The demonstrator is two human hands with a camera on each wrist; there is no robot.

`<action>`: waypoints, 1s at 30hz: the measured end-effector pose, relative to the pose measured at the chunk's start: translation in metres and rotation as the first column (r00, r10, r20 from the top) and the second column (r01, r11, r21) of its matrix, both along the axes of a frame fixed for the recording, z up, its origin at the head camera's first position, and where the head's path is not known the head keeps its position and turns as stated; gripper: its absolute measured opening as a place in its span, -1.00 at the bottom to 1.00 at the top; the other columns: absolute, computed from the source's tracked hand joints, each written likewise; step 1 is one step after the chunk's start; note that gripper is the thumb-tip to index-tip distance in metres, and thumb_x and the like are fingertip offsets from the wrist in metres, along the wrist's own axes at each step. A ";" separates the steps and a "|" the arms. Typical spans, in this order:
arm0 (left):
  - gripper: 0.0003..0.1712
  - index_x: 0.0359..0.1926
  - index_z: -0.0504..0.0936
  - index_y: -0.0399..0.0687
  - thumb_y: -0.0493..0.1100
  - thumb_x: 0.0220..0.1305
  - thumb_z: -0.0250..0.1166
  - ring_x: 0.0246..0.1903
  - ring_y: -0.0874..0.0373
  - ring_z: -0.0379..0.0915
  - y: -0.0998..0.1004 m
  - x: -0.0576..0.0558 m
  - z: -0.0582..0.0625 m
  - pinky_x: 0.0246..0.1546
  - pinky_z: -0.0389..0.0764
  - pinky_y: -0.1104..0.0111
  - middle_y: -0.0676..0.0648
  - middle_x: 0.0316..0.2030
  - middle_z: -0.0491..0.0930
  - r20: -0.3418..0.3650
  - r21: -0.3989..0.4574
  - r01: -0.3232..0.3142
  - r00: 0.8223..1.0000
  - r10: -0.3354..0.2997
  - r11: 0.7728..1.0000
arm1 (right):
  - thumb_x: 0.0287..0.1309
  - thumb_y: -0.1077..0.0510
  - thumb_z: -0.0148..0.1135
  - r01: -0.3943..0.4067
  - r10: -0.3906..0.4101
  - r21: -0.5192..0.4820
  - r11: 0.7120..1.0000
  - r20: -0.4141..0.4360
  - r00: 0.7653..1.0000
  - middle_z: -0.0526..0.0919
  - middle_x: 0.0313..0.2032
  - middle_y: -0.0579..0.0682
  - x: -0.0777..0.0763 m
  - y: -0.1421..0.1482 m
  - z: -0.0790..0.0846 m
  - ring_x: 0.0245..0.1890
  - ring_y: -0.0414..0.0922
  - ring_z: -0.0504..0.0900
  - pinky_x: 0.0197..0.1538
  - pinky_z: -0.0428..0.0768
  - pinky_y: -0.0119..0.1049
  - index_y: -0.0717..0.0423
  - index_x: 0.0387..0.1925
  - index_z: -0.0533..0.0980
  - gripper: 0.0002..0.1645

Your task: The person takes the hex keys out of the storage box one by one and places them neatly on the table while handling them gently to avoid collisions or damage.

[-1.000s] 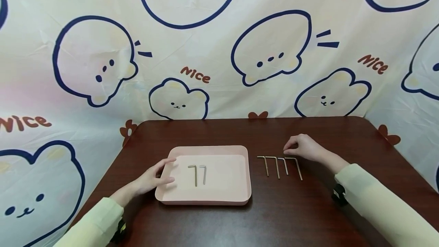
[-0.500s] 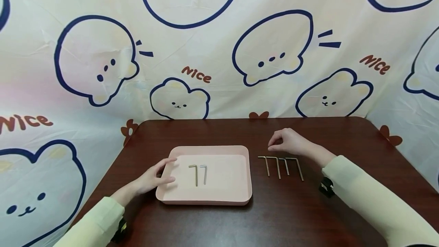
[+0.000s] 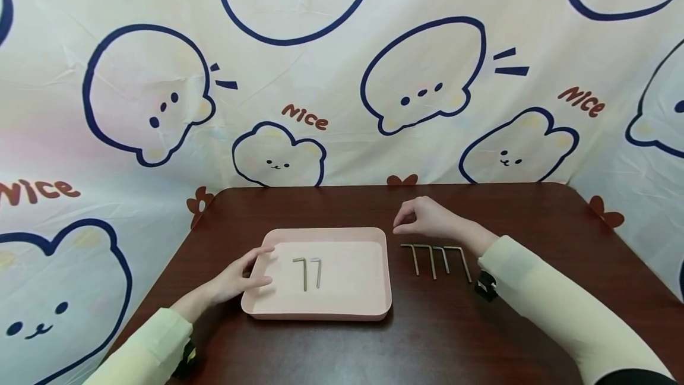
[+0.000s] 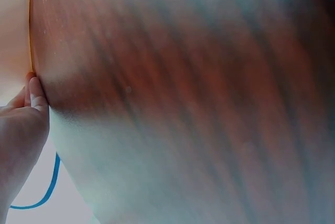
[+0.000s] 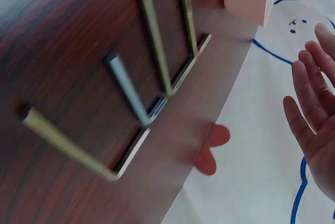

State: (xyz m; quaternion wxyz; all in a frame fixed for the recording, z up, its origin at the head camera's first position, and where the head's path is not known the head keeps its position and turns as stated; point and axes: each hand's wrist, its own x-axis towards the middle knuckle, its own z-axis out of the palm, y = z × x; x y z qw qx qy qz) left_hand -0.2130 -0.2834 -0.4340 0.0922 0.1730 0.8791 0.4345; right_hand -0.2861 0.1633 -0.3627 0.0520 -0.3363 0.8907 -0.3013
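My left hand (image 3: pixel 237 275) grips the left rim of a pale pink tray (image 3: pixel 347 308), thumb and index finger reaching over the edge. Two hex keys lie in the tray: a gold one (image 3: pixel 305 275) and a silver one (image 3: pixel 319 273). To the tray's right, several more hex keys form a row on the table, among them a silver key (image 5: pixel 128 88) and a gold key (image 5: pixel 73 148) at the row's right end. Above the table behind that row, my right hand (image 3: pixel 427 218) has loosely bent fingers and nothing in them; the right wrist view shows its fingers relaxed.
Everything stands on a dark brown wooden table (image 3: pixel 427 343). Right behind its far edge hangs a pale cloth (image 3: pixel 342 94) printed with blue-outlined bears. The tray's right wall (image 3: pixel 388 278) stands close to the row of hex keys.
My right hand has moved left, from above the right end of the row to near the tray's far right corner. The left hand, tray and hex keys stay put.
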 end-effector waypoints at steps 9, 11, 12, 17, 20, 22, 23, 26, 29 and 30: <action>-0.21 0.38 0.26 -0.18 -0.13 0.21 0.40 0.33 -0.27 0.04 -0.001 0.000 0.001 0.22 0.06 -0.19 -0.30 0.34 0.23 0.003 -0.004 0.004 1.000 -0.004 1.000 | 0.11 0.08 0.43 -0.054 0.054 0.011 0.998 0.028 0.998 0.64 -0.41 -0.25 0.001 -0.032 0.006 -0.36 -0.20 0.56 -0.26 0.58 -0.29 -0.04 -0.32 0.72 -0.91; -0.22 0.38 0.26 -0.18 -0.13 0.21 0.40 0.33 -0.27 0.03 -0.001 0.000 0.001 0.23 0.05 -0.19 -0.29 0.34 0.23 0.003 -0.001 0.004 1.000 -0.004 1.000 | 0.10 0.07 0.44 -0.059 0.059 0.019 0.998 0.033 0.998 0.63 -0.41 -0.24 0.000 -0.039 0.009 -0.36 -0.19 0.55 -0.26 0.58 -0.29 -0.05 -0.33 0.72 -0.92; -0.21 0.38 0.26 -0.18 -0.13 0.21 0.40 0.33 -0.27 0.02 -0.001 0.000 0.001 0.23 0.05 -0.19 -0.30 0.34 0.23 0.004 -0.001 0.004 1.000 -0.004 1.000 | 0.10 0.07 0.44 -0.062 0.062 0.028 0.998 0.027 0.998 0.63 -0.41 -0.24 0.000 -0.043 0.010 -0.35 -0.19 0.55 -0.26 0.57 -0.30 -0.07 -0.35 0.71 -0.93; -0.21 0.38 0.25 -0.16 -0.12 0.21 0.40 0.34 -0.27 0.01 -0.001 0.001 0.002 0.23 0.04 -0.20 -0.30 0.35 0.22 0.016 -0.001 -0.003 1.000 0.003 1.000 | 0.07 0.07 0.46 -0.097 0.099 0.060 0.993 -0.032 0.995 0.61 -0.41 -0.24 -0.005 -0.061 0.019 -0.38 -0.24 0.54 -0.26 0.55 -0.34 -0.07 -0.38 0.71 -0.93; -0.22 0.38 0.26 -0.15 -0.12 0.21 0.39 0.34 -0.27 0.02 -0.002 0.001 0.002 0.23 0.05 -0.20 -0.30 0.35 0.22 0.018 0.002 -0.004 1.000 0.004 1.000 | 0.06 0.06 0.47 -0.114 0.118 0.065 0.991 -0.050 0.992 0.62 -0.40 -0.24 -0.007 -0.072 0.024 -0.40 -0.26 0.54 -0.27 0.54 -0.35 -0.05 -0.38 0.70 -0.91; -0.22 0.38 0.26 -0.15 -0.13 0.21 0.39 0.34 -0.27 0.02 -0.002 0.001 0.001 0.23 0.05 -0.19 -0.30 0.35 0.22 0.020 0.006 -0.004 1.000 0.004 1.000 | 0.06 0.05 0.47 -0.117 0.120 0.070 0.991 -0.050 0.991 0.62 -0.40 -0.23 -0.007 -0.079 0.028 -0.40 -0.25 0.53 -0.27 0.53 -0.35 -0.05 -0.38 0.70 -0.90; -0.22 0.38 0.26 -0.15 -0.13 0.21 0.39 0.34 -0.26 0.02 -0.002 0.001 0.001 0.23 0.04 -0.19 -0.30 0.35 0.22 0.021 0.007 -0.005 1.000 0.004 1.000 | 0.06 0.05 0.46 -0.120 0.123 0.070 0.990 -0.045 0.991 0.62 -0.40 -0.23 -0.007 -0.083 0.029 -0.40 -0.25 0.53 -0.26 0.53 -0.36 -0.05 -0.37 0.70 -0.90; -0.21 0.38 0.25 -0.16 -0.12 0.21 0.39 0.34 -0.26 0.02 -0.002 0.001 0.001 0.24 0.04 -0.18 -0.30 0.35 0.21 0.026 0.010 -0.006 1.000 0.006 1.000 | 0.06 0.04 0.46 -0.137 0.140 0.072 0.988 -0.035 0.990 0.62 -0.39 -0.23 -0.006 -0.093 0.032 -0.39 -0.25 0.54 -0.25 0.53 -0.37 -0.04 -0.36 0.70 -0.88; -0.21 0.39 0.25 -0.16 -0.12 0.22 0.39 0.33 -0.26 0.03 -0.002 0.001 0.002 0.24 0.05 -0.18 -0.31 0.35 0.21 0.033 0.010 -0.006 0.999 0.005 1.000 | 0.07 0.04 0.46 -0.159 0.162 0.081 0.984 -0.026 0.987 0.63 -0.40 -0.24 -0.005 -0.104 0.032 -0.39 -0.27 0.55 -0.24 0.53 -0.39 -0.01 -0.33 0.70 -0.85; -0.21 0.39 0.24 -0.16 -0.12 0.22 0.39 0.32 -0.26 0.04 -0.002 0.001 0.002 0.23 0.07 -0.17 -0.31 0.35 0.21 0.034 0.010 -0.004 0.999 0.004 1.000 | 0.08 0.05 0.45 -0.165 0.168 0.084 0.983 -0.027 0.985 0.63 -0.40 -0.24 -0.005 -0.107 0.031 -0.39 -0.28 0.55 -0.24 0.53 -0.40 0.00 -0.32 0.70 -0.85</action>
